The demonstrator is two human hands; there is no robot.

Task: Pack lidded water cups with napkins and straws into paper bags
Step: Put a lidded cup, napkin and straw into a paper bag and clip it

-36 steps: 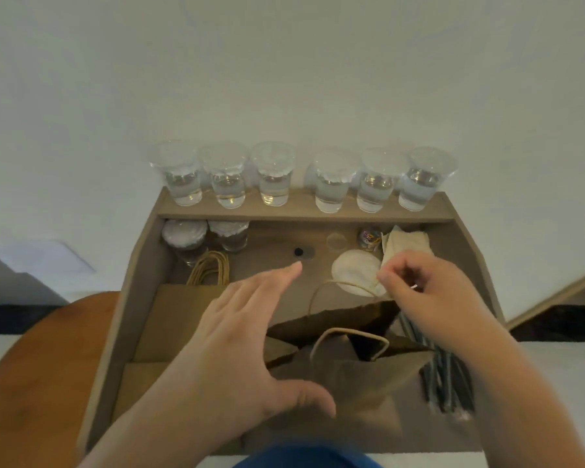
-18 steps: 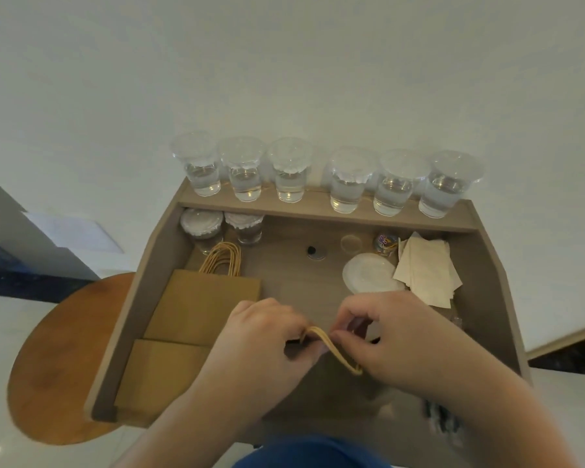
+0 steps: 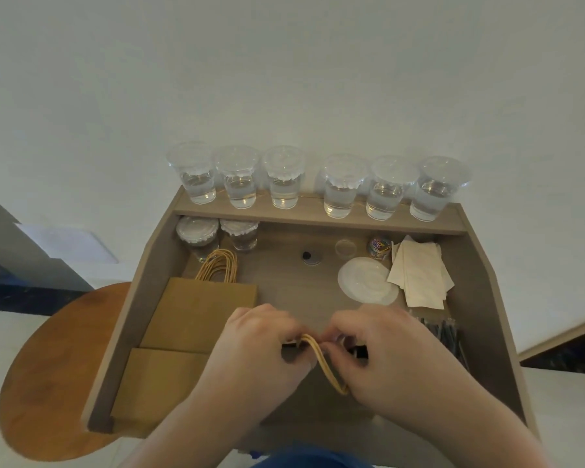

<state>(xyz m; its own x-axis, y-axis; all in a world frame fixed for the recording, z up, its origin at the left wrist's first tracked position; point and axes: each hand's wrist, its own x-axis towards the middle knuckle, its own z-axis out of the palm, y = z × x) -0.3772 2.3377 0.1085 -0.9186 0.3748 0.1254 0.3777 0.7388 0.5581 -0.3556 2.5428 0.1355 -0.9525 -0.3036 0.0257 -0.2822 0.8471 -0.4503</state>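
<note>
My left hand (image 3: 260,346) and my right hand (image 3: 379,352) meet at the front middle of the desk, both pinching the twisted paper handles (image 3: 321,359) of a brown paper bag that is mostly hidden beneath them. Several lidded water cups (image 3: 284,184) stand in a row on the back shelf; two more lidded cups (image 3: 198,236) sit below at the left. A stack of flat paper bags (image 3: 196,312) lies at the left. Napkins (image 3: 419,275) are piled at the right, with dark wrapped straws (image 3: 448,336) just in front of them.
A stack of clear lids (image 3: 367,280) lies beside the napkins, near a small tub of coloured clips (image 3: 379,246). The desk has raised side walls (image 3: 129,319). A round wooden stool (image 3: 54,366) stands to the left, a white wall behind.
A second ago my hands were apart above an open standing bag. Both came down and together onto the bag's handles, pinching them over the closed top; the view shifted right and lower.
</note>
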